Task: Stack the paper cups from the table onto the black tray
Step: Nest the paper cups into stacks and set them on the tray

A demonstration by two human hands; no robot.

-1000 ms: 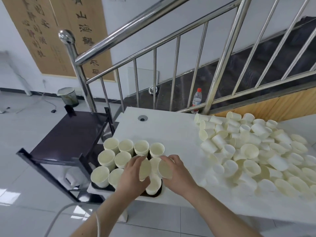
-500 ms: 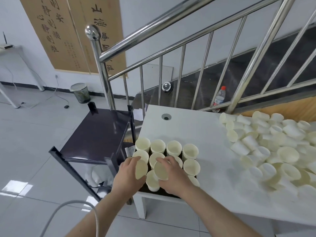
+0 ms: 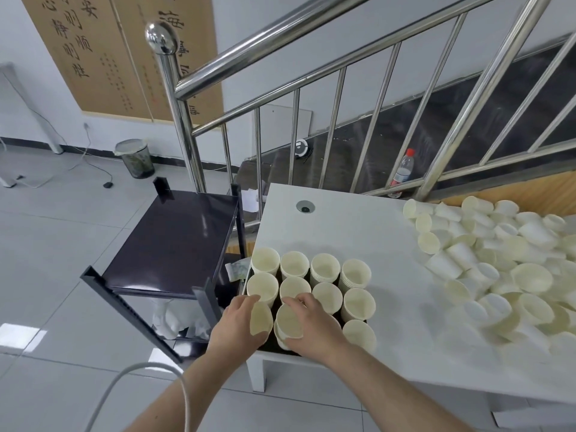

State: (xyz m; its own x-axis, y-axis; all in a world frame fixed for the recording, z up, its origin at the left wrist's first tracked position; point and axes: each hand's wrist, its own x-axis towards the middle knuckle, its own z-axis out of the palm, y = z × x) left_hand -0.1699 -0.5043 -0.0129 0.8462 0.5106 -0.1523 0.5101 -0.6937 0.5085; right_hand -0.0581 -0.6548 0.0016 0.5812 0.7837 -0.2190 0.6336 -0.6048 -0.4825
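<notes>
Both hands work over the near left corner of the white table [image 3: 358,232], where the black tray [image 3: 338,319] sits packed with upright stacks of paper cups [image 3: 325,269]. Only slivers of the tray show between the stacks and along its near edge.

The left hand [image 3: 233,330] grips a paper cup [image 3: 261,319] tilted on its side, mouth turned toward the right. Its fingers [image 3: 246,302] curl over the top of the cup's wall, and the palm cradles it from the left. This cup hangs above the tray's near left corner, just in front of the left stack in the second row.

The right hand [image 3: 311,327] grips a second cup [image 3: 290,321], also tilted, mouth facing left and upward. The fingertips reach over its far rim while the thumb hooks under the near rim. This cup sits at the top of a stack [image 3: 280,336] in the tray's front row; whether it is fully seated in the cup below cannot be told. The two held cups are just beside each other, with a narrow gap between them.

To the right, well apart from the tray, a loose heap of paper cups [image 3: 498,269] sprawls across the table, most lying on their sides.
</notes>
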